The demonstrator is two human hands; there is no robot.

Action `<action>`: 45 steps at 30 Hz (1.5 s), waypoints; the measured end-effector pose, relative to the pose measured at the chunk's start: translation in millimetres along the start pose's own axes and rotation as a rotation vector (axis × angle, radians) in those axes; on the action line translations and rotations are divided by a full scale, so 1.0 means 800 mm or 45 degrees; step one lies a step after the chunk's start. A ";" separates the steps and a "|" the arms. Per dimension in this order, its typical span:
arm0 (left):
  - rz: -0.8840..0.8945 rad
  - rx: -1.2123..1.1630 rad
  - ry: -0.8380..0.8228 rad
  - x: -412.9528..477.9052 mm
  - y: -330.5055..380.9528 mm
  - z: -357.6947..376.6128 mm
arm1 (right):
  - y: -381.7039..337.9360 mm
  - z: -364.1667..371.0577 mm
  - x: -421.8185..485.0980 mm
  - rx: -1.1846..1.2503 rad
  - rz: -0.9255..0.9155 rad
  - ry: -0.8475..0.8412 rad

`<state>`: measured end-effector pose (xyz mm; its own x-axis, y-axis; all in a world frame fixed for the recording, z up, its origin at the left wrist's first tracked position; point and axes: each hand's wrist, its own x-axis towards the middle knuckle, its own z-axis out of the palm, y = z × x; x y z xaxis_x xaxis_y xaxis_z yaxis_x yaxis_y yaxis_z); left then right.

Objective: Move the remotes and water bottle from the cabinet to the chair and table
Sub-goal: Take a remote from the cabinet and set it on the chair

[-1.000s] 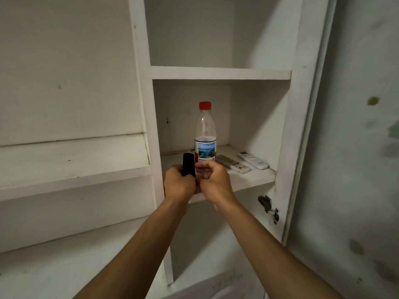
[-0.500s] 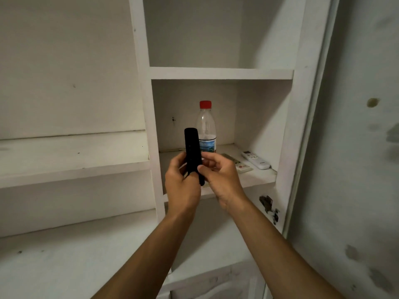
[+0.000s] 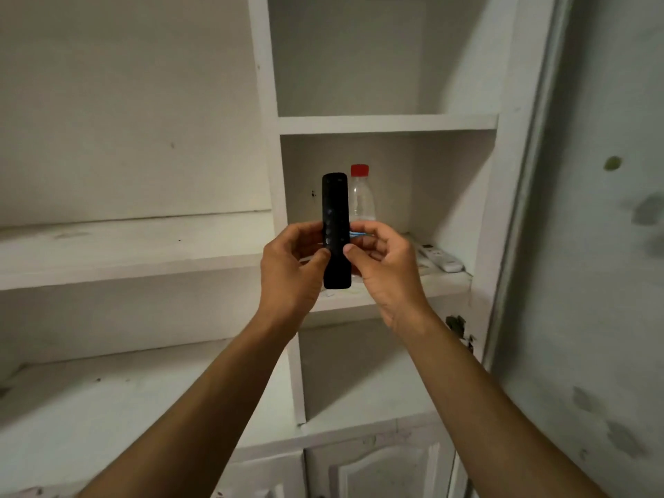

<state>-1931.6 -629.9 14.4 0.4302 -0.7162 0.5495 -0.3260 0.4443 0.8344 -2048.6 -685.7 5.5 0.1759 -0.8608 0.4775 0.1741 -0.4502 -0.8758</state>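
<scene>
Black remote (image 3: 336, 228) stands upright, pinched at both edges between the left grip (image 3: 291, 267) and right grip (image 3: 384, 267), in front of the shelf (image 3: 447, 283). Best to settle it into one grip, freeing the other. Water bottle (image 3: 362, 199) stands just behind, white remotes (image 3: 440, 257) right of the grips; the cabinet post (image 3: 278, 195) is close left, open room toward the body.

Two hands, left hand (image 3: 287, 267) and right hand (image 3: 386, 267), hold a black remote (image 3: 336, 210) upright before a white cabinet (image 3: 388, 123) shelf with a water bottle (image 3: 362, 195).
</scene>
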 end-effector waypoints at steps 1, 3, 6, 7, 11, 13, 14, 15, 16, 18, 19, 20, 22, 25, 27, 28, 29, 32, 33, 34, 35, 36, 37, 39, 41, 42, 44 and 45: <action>-0.002 -0.002 0.001 -0.003 0.004 -0.005 | -0.005 0.003 -0.004 -0.003 -0.008 0.000; 0.006 -0.008 0.004 -0.010 0.012 -0.015 | -0.015 0.008 -0.016 -0.029 -0.026 -0.008; 0.030 -0.030 0.009 -0.027 0.025 -0.033 | -0.030 0.017 -0.035 -0.041 -0.053 -0.024; 0.038 -0.036 0.010 -0.034 0.029 -0.042 | -0.036 0.022 -0.044 -0.043 -0.065 -0.026; 0.083 -0.015 0.016 -0.057 0.043 -0.079 | -0.055 0.045 -0.079 -0.042 -0.089 -0.023; 0.116 -0.001 0.011 -0.067 0.050 -0.100 | -0.065 0.060 -0.097 -0.034 -0.102 -0.017; 0.128 0.004 0.009 -0.071 0.051 -0.108 | -0.069 0.066 -0.103 -0.032 -0.111 -0.020; 0.136 0.013 0.014 -0.078 0.053 -0.119 | -0.072 0.075 -0.112 -0.038 -0.117 -0.027; 0.145 0.021 0.022 -0.083 0.054 -0.128 | -0.075 0.082 -0.119 -0.034 -0.122 -0.036; 0.164 0.022 0.067 -0.094 0.057 -0.151 | -0.080 0.100 -0.131 -0.031 -0.124 -0.083; 0.170 0.024 0.090 -0.099 0.059 -0.161 | -0.081 0.109 -0.135 -0.036 -0.133 -0.113; 0.175 0.037 0.123 -0.104 0.060 -0.176 | -0.083 0.122 -0.140 -0.031 -0.137 -0.157; 0.165 0.071 0.170 -0.110 0.063 -0.203 | -0.084 0.145 -0.145 -0.011 -0.147 -0.222; 0.152 0.148 0.203 -0.107 0.066 -0.236 | -0.079 0.178 -0.141 0.067 -0.135 -0.272; 0.159 0.194 0.258 -0.103 0.064 -0.256 | -0.072 0.204 -0.133 0.130 -0.132 -0.325; 0.160 0.217 0.282 -0.100 0.062 -0.266 | -0.068 0.216 -0.130 0.154 -0.128 -0.351; 0.150 0.239 0.307 -0.097 0.060 -0.275 | -0.064 0.229 -0.127 0.169 -0.127 -0.376; 0.144 0.338 0.416 -0.084 0.044 -0.309 | -0.045 0.274 -0.113 0.262 -0.118 -0.490; 0.159 0.379 0.454 -0.079 0.039 -0.320 | -0.038 0.289 -0.108 0.296 -0.117 -0.529; 0.167 0.414 0.488 -0.074 0.034 -0.330 | -0.032 0.303 -0.103 0.316 -0.120 -0.568; 0.159 0.451 0.531 -0.069 0.029 -0.340 | -0.025 0.319 -0.097 0.342 -0.106 -0.621; 0.152 0.477 0.569 -0.065 0.026 -0.345 | -0.019 0.331 -0.091 0.366 -0.104 -0.665; 0.146 0.516 0.615 -0.060 0.024 -0.354 | -0.012 0.348 -0.085 0.396 -0.093 -0.720; 0.127 0.572 0.658 -0.060 0.022 -0.365 | -0.005 0.371 -0.081 0.417 -0.082 -0.794; 0.112 0.645 0.748 -0.065 0.023 -0.377 | -0.003 0.396 -0.081 0.482 -0.067 -0.907; 0.111 0.688 0.812 -0.071 0.025 -0.385 | -0.003 0.410 -0.084 0.515 -0.064 -0.978; 0.101 0.764 0.913 -0.084 0.030 -0.400 | -0.008 0.432 -0.093 0.579 -0.068 -1.084; 0.086 0.812 0.966 -0.093 0.035 -0.411 | -0.012 0.443 -0.105 0.623 -0.057 -1.140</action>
<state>-1696.4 -387.4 10.9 0.7460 -0.0674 0.6625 -0.6658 -0.0609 0.7436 -1721.3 -525.1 -1.0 0.7845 -0.2619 0.5621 0.5395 -0.1588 -0.8269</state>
